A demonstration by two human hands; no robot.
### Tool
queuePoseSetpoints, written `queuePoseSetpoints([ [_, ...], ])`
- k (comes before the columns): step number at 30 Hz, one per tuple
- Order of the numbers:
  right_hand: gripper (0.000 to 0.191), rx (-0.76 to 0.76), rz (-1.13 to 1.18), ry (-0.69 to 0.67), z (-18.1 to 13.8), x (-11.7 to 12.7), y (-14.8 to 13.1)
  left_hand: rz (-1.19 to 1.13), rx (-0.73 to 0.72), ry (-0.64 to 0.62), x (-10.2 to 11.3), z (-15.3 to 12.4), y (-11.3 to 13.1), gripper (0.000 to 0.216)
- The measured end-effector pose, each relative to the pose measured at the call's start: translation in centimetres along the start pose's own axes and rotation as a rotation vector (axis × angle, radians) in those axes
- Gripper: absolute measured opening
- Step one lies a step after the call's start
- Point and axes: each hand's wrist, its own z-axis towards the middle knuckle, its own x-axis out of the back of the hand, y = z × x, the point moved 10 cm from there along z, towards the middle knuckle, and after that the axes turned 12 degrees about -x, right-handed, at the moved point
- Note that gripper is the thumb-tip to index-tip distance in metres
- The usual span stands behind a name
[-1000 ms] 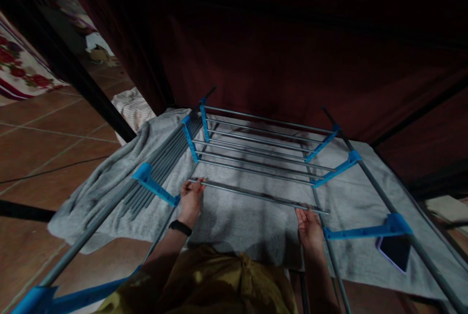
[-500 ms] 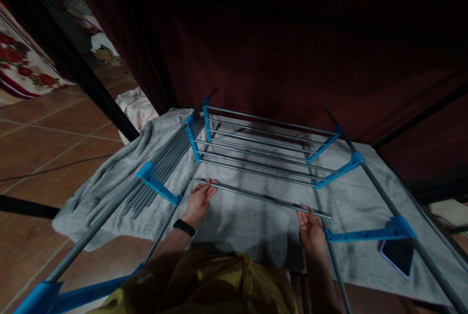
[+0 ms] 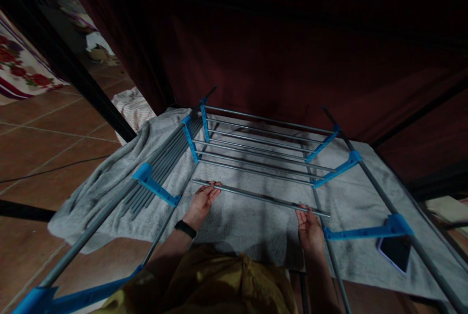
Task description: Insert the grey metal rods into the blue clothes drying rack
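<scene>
Holding one end of a thin loose rod [image 3: 252, 196], the left hand [image 3: 204, 202] has its fingers and thumb pinched just in from the tip, while the right hand [image 3: 310, 228] pinches it near the other end. The rod lies level between them, above a grey blanket [image 3: 237, 226], with neither end in a bracket.

Just outside the hands, the near left bracket [image 3: 155, 185] and the near right bracket [image 3: 367, 232] carry no rods that I can see. Beyond, the two farther bracket pairs already have several rods running across, so I'd call the far part of the frame filled in and this nearer part not yet done. Plenty looks left over: a row of spare tubes [image 3: 161, 172] lies along the blanket's left side.

Some things I can't make out from where I stand. It's too dim to see whether the fitted rods sit fully home, or to count the spares. The nearest blue bracket [image 3: 91, 293], bottom left, is cut off, and its partner is out of sight. A phone [image 3: 397, 254] is partly covered by the near right bracket, and behind everything the dark red curtain [image 3: 285, 70] fades into black.
</scene>
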Motion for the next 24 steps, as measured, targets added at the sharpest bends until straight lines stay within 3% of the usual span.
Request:
queuePoseSetpoints([
  [12,0.028,0.017,-0.032,-0.018,-0.09,-0.20,-0.08,0.019,0.000,-0.028,-0.18,-0.12,0.15,0.026],
  [24,0.018,0.015,-0.087,0.001,-0.64,-0.59,-0.39,0.020,-0.006,-0.038,0.08,0.07,-0.04,0.028],
])
